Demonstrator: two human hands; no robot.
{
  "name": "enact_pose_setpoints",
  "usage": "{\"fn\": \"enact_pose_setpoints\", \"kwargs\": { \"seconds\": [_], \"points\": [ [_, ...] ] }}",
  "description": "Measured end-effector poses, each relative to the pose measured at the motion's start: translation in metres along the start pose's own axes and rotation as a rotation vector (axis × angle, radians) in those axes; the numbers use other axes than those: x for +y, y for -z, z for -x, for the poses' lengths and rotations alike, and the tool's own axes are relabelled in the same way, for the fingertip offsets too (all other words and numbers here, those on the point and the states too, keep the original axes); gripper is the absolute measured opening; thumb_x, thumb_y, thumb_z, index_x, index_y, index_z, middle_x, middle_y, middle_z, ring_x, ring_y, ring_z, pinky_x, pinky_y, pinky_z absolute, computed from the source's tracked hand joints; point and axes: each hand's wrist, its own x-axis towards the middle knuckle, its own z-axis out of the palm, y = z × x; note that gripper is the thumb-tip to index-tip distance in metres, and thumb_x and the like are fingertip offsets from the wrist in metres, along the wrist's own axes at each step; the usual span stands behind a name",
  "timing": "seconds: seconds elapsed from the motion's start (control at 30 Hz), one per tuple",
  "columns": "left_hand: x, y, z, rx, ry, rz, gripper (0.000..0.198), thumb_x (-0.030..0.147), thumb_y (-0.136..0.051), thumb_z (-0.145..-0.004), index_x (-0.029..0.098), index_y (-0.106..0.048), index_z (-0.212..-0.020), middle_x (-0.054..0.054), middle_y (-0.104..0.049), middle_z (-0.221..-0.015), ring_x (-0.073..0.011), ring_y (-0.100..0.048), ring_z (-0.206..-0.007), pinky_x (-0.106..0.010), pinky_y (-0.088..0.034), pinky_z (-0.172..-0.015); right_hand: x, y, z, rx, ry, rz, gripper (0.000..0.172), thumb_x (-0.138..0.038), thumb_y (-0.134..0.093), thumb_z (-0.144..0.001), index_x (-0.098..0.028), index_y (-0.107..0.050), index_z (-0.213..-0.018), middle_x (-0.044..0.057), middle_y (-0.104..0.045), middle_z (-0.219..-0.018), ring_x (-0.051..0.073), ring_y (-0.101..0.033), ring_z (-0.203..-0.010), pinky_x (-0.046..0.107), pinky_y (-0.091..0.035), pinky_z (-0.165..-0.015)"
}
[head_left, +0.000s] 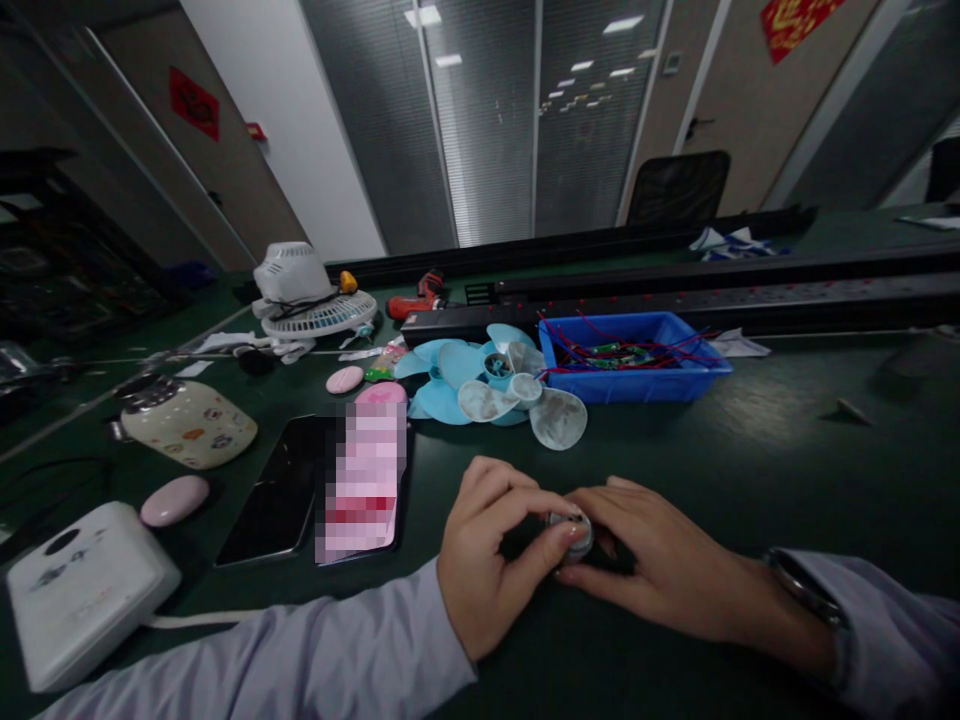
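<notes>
Part (pixel 574 528): round, metallic, nearer me than blades (pixel 491 390).
Left hand (pixel 487 560): I pinch part.
Right hand (pixel 660 572): curled round part.

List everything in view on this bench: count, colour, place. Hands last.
small round silver metal part: 1, silver, between both hands
light-blue plastic fan blades: a pile, light blue and whitish, table centre
blue plastic bin: 1, blue, right of blades, holds red wires
white round fan grille: 1, white, far left
red power screwdriver: 1, red, behind blades
black glass phones: 2, side by side, left of hands, one screen blurred
pink oval pebble-shaped pieces: 3, pink, left half
white boxy plastic device: 1, white, near-left corner
dark green table: 1, under everything
left hand: pinching the part
right hand: fingers on the part
</notes>
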Motion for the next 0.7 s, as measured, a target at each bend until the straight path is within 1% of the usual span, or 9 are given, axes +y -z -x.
{"fn": "enact_pose_setpoints", "kwargs": {
  "seconds": [0.13,0.27,0.4,0.43,0.57,0.6,0.63,0.7],
  "points": [
    [-0.002,0.001,-0.001,-0.029,-0.013,-0.027,0.011,0.020,-0.065,-0.083,0.022,-0.072,-0.092,-0.003,-0.060,-0.079,-0.0172,-0.053,-0.083,-0.031,-0.043,-0.074,-0.001,0.000,0.000,-0.001,0.002,-0.002,0.022,-0.040,-0.062,-0.087,-0.020,-0.056,-0.094,0.000,-0.063,-0.085,0.015,-0.055,-0.074,0.030,-0.036,-0.069],
    [-0.003,0.001,-0.002,-0.039,-0.003,-0.013,0.010,0.021,-0.065,-0.082,0.022,-0.072,-0.089,-0.003,-0.060,-0.078,-0.0178,-0.052,-0.082,-0.032,-0.043,-0.073,-0.001,0.000,0.000,0.012,0.018,-0.007,0.021,-0.038,-0.062,-0.087,-0.020,-0.056,-0.096,0.000,-0.064,-0.087,0.015,-0.056,-0.074,0.030,-0.036,-0.068],
    [-0.002,0.000,-0.001,-0.035,0.004,0.010,0.008,0.020,-0.066,-0.082,0.022,-0.071,-0.088,-0.002,-0.060,-0.077,-0.0170,-0.053,-0.081,-0.031,-0.043,-0.072,-0.001,0.001,0.001,0.009,0.011,-0.005,0.020,-0.039,-0.062,-0.087,-0.020,-0.057,-0.093,-0.001,-0.063,-0.083,0.015,-0.056,-0.072,0.029,-0.035,-0.066],
    [-0.002,0.000,-0.001,-0.021,0.006,0.017,0.007,0.020,-0.066,-0.082,0.022,-0.070,-0.088,-0.002,-0.060,-0.077,-0.0166,-0.053,-0.080,-0.030,-0.042,-0.071,-0.002,0.001,0.000,0.005,0.005,-0.003,0.021,-0.040,-0.062,-0.087,-0.020,-0.057,-0.092,-0.001,-0.062,-0.082,0.015,-0.055,-0.072,0.029,-0.035,-0.066],
    [-0.004,0.004,0.003,0.117,0.006,0.018,0.004,0.021,-0.065,-0.084,0.022,-0.066,-0.088,0.000,-0.062,-0.077,-0.0159,-0.052,-0.079,-0.030,-0.040,-0.072,-0.005,0.004,-0.001,-0.024,-0.036,0.003,0.026,-0.044,-0.062,-0.086,-0.021,-0.058,-0.097,-0.001,-0.062,-0.083,0.016,-0.056,-0.074,0.031,-0.036,-0.068],
    [-0.005,0.006,0.004,0.133,0.009,0.001,0.005,0.021,-0.065,-0.085,0.023,-0.065,-0.089,0.000,-0.062,-0.078,-0.0160,-0.052,-0.079,-0.030,-0.040,-0.073,-0.005,0.004,-0.001,-0.032,-0.047,0.005,0.026,-0.044,-0.062,-0.086,-0.021,-0.058,-0.098,-0.001,-0.062,-0.084,0.016,-0.056,-0.075,0.031,-0.036,-0.069],
    [-0.008,0.008,0.004,0.126,0.022,-0.023,0.005,0.020,-0.064,-0.085,0.023,-0.066,-0.089,0.000,-0.063,-0.079,-0.0163,-0.053,-0.080,-0.030,-0.040,-0.073,-0.006,0.005,-0.001,-0.038,-0.056,0.004,0.027,-0.044,-0.062,-0.086,-0.022,-0.057,-0.100,-0.001,-0.063,-0.086,0.017,-0.056,-0.075,0.032,-0.036,-0.070],
    [-0.013,0.012,0.004,0.044,0.083,-0.088,0.005,0.021,-0.064,-0.085,0.023,-0.068,-0.088,-0.001,-0.063,-0.078,-0.0172,-0.053,-0.081,-0.031,-0.040,-0.073,-0.007,0.005,-0.001,-0.047,-0.067,-0.003,0.026,-0.043,-0.062,-0.087,-0.022,-0.057,-0.103,-0.001,-0.063,-0.089,0.017,-0.056,-0.076,0.033,-0.037,-0.072]
  ]
}}
